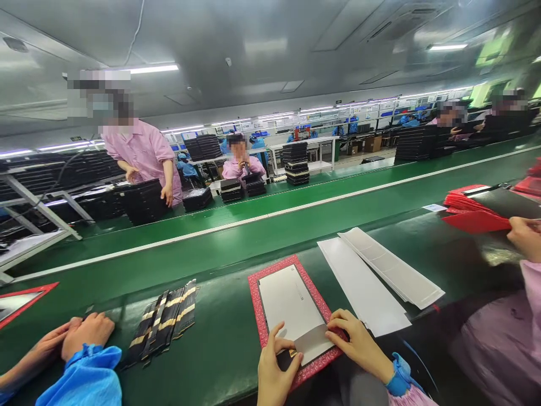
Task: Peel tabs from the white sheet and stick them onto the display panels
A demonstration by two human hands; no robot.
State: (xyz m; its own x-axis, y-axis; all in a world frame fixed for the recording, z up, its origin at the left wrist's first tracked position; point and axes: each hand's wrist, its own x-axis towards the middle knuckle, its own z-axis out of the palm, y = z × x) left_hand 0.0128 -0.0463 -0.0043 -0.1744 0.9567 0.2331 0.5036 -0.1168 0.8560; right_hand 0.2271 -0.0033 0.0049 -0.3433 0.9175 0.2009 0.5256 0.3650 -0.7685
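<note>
Red-bordered card (258, 316), both hands (359, 344) on it (white insert (287, 304))

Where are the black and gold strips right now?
In the head view, the black and gold strips lie on the green belt at lower left, between a co-worker's blue-sleeved hands and the red-bordered white sheet.

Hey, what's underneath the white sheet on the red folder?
Only the red folder shows, as a patterned border around the white sheet. The sheet covers the folder's middle, so anything beneath it can't be seen.
</note>
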